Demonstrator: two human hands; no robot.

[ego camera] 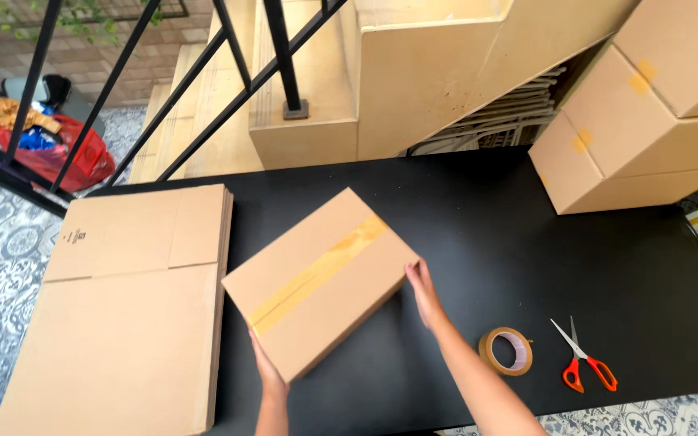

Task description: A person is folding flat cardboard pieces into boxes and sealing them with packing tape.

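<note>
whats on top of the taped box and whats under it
A strip of tan tape runs along the top of the box; nothing else lies there. It rests on the black table. Its underside and contents are hidden.
</note>
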